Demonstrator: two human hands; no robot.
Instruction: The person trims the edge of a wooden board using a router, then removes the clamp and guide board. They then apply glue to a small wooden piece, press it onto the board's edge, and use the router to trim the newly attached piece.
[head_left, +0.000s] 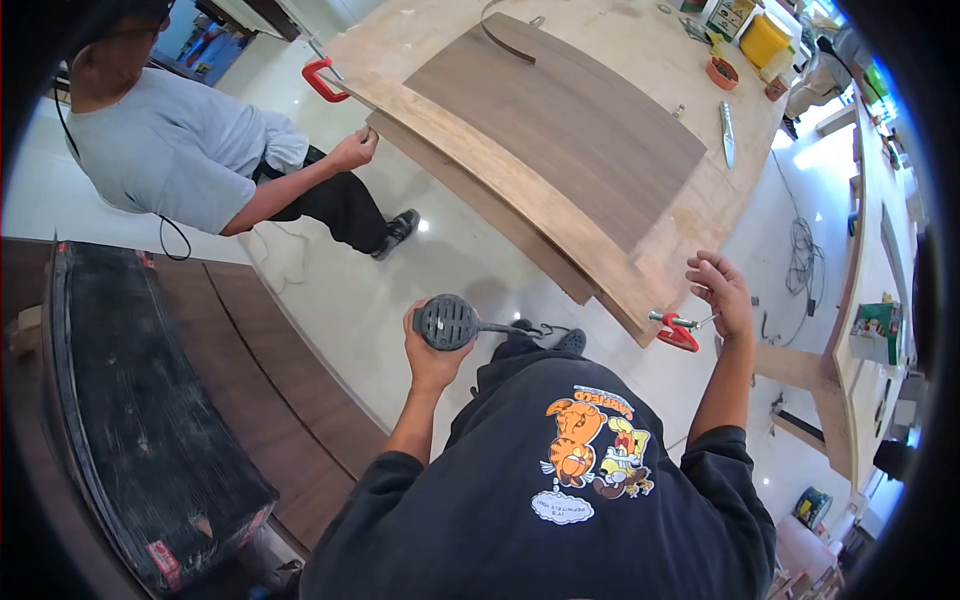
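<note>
My left hand (436,366) is wrapped round the body of a corded power tool (447,322), whose round, slotted black cap faces up at me. Its cord runs off to the right past my shoes. My right hand (722,292) is raised at the near corner of the workbench, fingers apart and slightly curled, beside the thin metal handle bar of a red G-clamp (677,333). That clamp sits at the end of a long light wooden strip (520,190), which lies along the edge of a curved brown veneered panel (570,120).
A second red clamp (324,80) grips the strip's far end, near a co-worker (190,150) standing at left. A knife (727,135), an orange dish (722,73) and a yellow container (765,40) lie on the bench. Black-wrapped panels (150,400) are at lower left.
</note>
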